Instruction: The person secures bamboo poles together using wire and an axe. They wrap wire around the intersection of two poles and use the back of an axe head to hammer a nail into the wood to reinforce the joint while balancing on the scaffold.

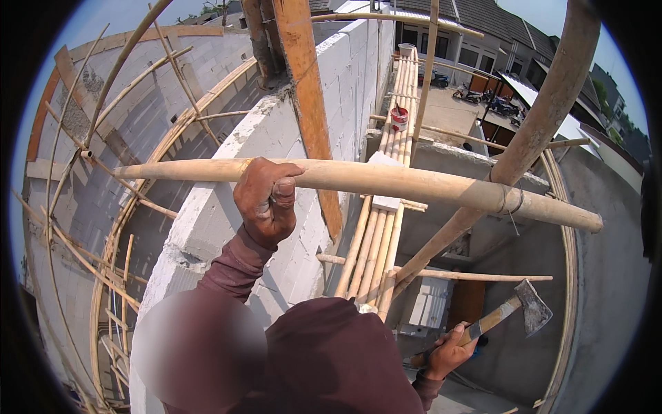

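Note:
A thick bamboo pole runs level across the view in front of me. My left hand is closed around it left of its middle. Toward its right end the pole meets a slanting, thicker bamboo post, and a thin tie is wound around the pole beside that crossing. Low on the right, my right hand grips a hatchet by its wooden handle. The metal head points up and right, below the pole and apart from it.
A white block wall stands on the left, with an orange-brown plank upright against it. A bamboo walkway stretches ahead, bearing a white block and a red bucket. Bamboo scaffolding lines the far left; a grey wall rises at right.

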Demonstrator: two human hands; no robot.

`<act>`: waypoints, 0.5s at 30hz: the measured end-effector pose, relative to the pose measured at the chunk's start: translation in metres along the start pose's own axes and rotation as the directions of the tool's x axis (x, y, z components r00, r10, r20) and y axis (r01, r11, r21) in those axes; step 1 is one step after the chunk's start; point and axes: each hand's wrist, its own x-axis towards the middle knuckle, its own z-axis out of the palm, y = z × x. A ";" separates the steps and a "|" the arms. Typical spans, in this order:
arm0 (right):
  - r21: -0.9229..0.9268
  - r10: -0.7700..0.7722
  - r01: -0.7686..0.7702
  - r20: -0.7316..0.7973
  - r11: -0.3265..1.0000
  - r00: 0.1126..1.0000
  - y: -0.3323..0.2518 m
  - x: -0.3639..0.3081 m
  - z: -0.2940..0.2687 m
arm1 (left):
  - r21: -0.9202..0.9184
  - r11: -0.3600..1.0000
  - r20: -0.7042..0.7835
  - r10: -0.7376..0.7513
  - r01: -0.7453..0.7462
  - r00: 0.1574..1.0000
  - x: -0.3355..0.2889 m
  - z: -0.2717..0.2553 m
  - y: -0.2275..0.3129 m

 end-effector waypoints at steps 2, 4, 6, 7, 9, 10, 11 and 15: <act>-0.037 -0.018 0.020 0.062 0.999 0.998 -0.003 -0.004 -0.001 | 0.104 0.991 -0.018 -0.077 0.079 0.997 0.003 -0.005 -0.025; -0.035 -0.028 0.031 0.095 0.999 0.995 -0.005 -0.004 0.003 | 0.197 0.970 0.028 -0.151 0.142 0.988 0.001 0.002 -0.055; -0.044 -0.039 0.045 0.120 0.998 0.992 -0.009 -0.007 0.006 | 0.197 0.966 0.042 -0.179 0.167 0.983 0.004 0.016 -0.074; -0.051 -0.052 0.059 0.132 0.997 0.990 -0.014 -0.008 0.008 | 0.181 0.972 0.027 -0.157 0.150 0.987 0.008 0.025 -0.086; -0.079 -0.053 0.064 0.140 0.995 0.989 -0.018 -0.014 0.011 | 0.161 0.979 0.015 -0.132 0.128 0.991 0.011 0.039 -0.105; -0.096 -0.051 0.064 0.132 0.993 0.990 -0.020 -0.016 0.012 | 0.167 0.978 0.035 -0.131 0.123 0.991 0.013 0.046 -0.117; -0.107 -0.053 0.066 0.120 0.992 0.991 -0.021 -0.018 0.014 | 0.171 0.979 0.052 -0.123 0.112 0.991 0.018 0.053 -0.129; -0.146 -0.033 0.044 0.077 0.988 0.996 -0.020 -0.024 0.012 | 0.187 0.914 0.434 -0.405 0.359 0.805 0.046 0.083 -0.147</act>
